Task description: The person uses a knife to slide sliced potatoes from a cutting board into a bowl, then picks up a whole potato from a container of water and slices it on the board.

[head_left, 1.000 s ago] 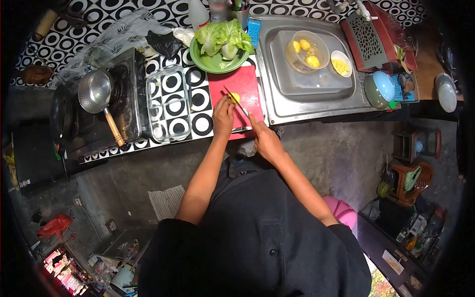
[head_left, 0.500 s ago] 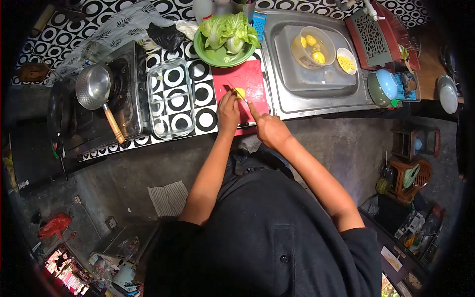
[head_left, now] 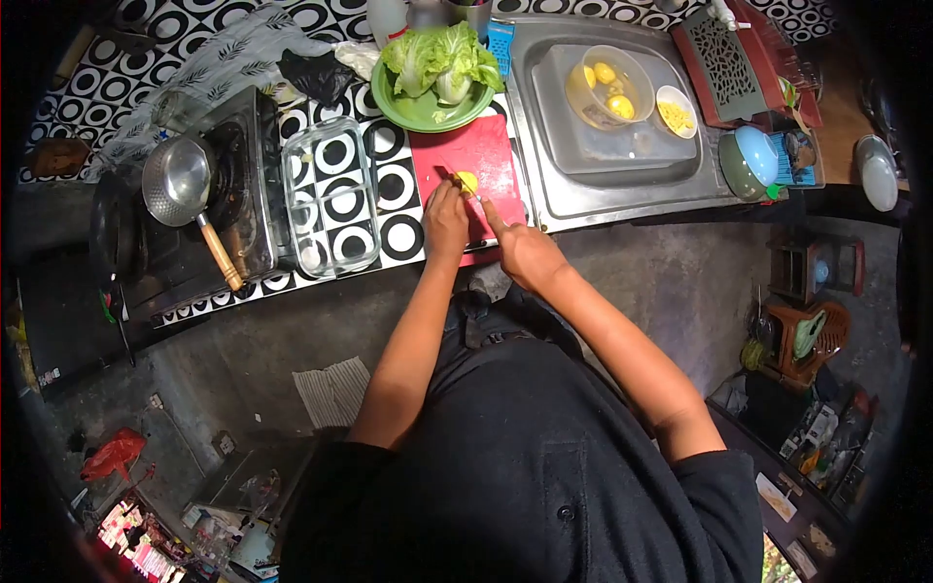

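On the red cutting board (head_left: 494, 146) lies a small yellow piece of food (head_left: 468, 182); its exact kind is hard to tell. My left hand (head_left: 447, 222) is closed, its fingertips pressing the left side of that piece. A knife, its thin blade (head_left: 451, 169) angled across the yellow piece, is gripped in my right hand (head_left: 530, 255). The index finger stretches along the knife, and most of the handle is hidden in my palm. Behind the board stands a green bowl (head_left: 428, 123) with leafy lettuce (head_left: 457, 73) in it.
Left of the board are a glass dish (head_left: 332, 265) and a saucepan (head_left: 181, 175) on the stove (head_left: 255, 146). To the right, the sink (head_left: 622, 206) holds a clear bowl (head_left: 634, 73) of yellow pieces and a small white bowl (head_left: 675, 109) of yellow bits. A polka-dot bowl (head_left: 741, 180) stands farther right.
The view has shifted slightly. Both hands stay at the yellow piece, and the knife has barely moved against it.
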The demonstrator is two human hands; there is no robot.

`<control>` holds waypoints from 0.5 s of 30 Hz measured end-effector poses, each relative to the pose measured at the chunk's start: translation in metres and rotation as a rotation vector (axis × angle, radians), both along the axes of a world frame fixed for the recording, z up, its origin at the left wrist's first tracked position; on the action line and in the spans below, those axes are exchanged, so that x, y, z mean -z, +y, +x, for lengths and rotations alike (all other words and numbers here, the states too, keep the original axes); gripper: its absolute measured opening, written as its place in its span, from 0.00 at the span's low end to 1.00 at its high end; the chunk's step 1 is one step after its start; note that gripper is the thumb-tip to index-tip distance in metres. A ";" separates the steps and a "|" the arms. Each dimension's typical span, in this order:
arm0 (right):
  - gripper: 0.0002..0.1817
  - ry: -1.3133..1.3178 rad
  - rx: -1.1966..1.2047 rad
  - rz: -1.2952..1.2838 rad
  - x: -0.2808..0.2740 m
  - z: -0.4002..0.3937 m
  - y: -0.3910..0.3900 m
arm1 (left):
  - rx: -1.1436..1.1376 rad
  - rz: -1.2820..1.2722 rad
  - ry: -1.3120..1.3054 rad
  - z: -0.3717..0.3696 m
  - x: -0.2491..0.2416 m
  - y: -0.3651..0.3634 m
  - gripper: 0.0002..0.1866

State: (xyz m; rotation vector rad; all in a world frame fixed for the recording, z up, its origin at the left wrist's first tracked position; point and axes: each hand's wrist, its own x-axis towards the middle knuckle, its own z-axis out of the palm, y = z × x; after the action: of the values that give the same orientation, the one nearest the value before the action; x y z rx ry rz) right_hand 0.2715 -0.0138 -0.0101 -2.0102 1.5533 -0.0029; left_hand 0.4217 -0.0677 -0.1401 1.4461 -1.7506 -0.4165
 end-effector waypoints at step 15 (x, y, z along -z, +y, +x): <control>0.45 -0.030 -0.035 -0.053 0.017 -0.007 0.001 | 0.036 0.047 0.005 0.003 0.000 -0.003 0.07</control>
State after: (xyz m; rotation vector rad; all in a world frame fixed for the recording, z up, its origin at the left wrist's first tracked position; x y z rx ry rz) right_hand 0.2646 -0.0128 -0.0270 -2.0684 1.5139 -0.0608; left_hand 0.4245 -0.0708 -0.1397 1.4467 -1.7760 -0.4825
